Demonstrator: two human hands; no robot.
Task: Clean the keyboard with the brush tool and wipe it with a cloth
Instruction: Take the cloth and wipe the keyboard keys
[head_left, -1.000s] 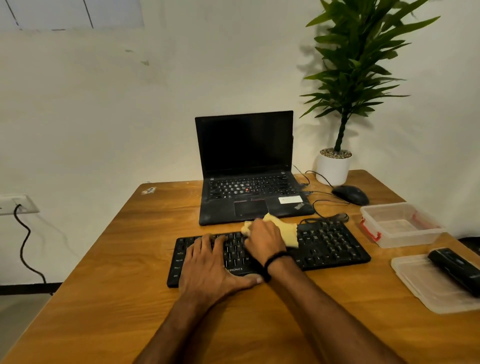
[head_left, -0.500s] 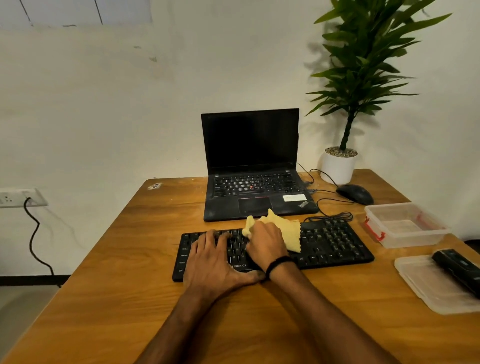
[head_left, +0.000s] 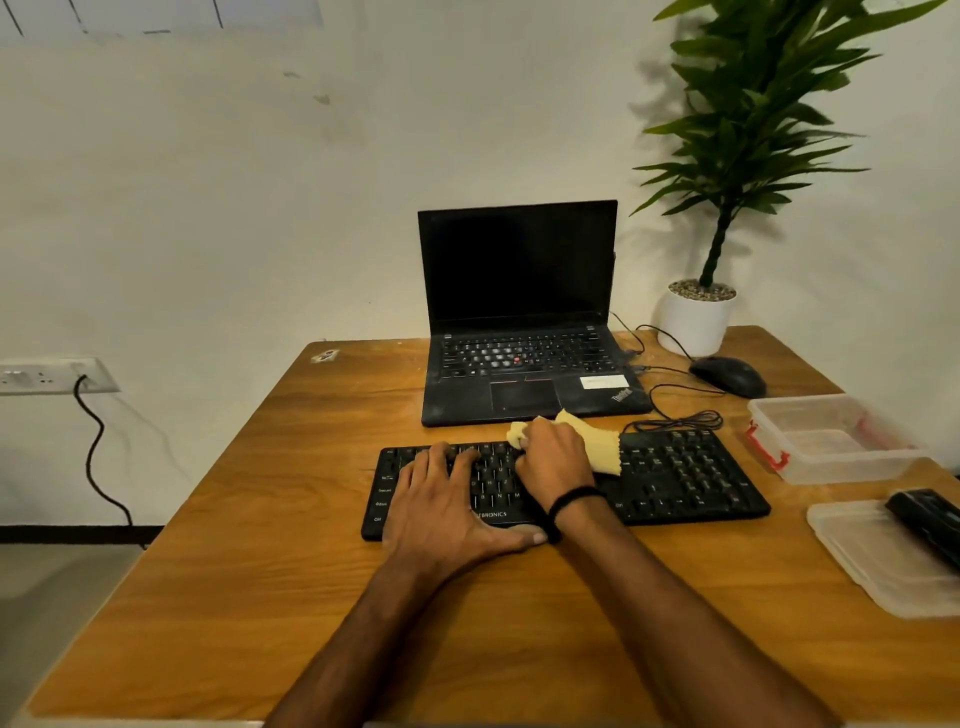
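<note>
- Right hand (head_left: 553, 462): fingers curled over a bunched yellow cloth (head_left: 602, 447), pressing it onto the upper middle rows of the keyboard (head_left: 685, 478). A dark band circles the wrist.
- Left hand (head_left: 441, 504): laid flat on the left block of keys, fingers straight and spread, thumb along the front edge. It holds nothing and appears to steady the board.
- Keyboard: black and corded, lying square across the wooden table (head_left: 260, 571), just in front of an open laptop (head_left: 519, 312) whose screen is dark.
- Black tool (head_left: 930, 525): rests on a clear lid (head_left: 883, 566) at the table's right edge, well apart from both hands. It is probably the brush, though no bristles can be made out.
- Beyond: a clear container (head_left: 831, 441) with red clips, a mouse (head_left: 727, 376) and a potted plant (head_left: 696, 322) stand at the far right.
- Progress, as a judgement: with the tool set aside and the cloth on the keys, brushing looks finished and wiping is under way. Which rows are already wiped cannot be told; the right-hand block lies uncovered and may remain.
</note>
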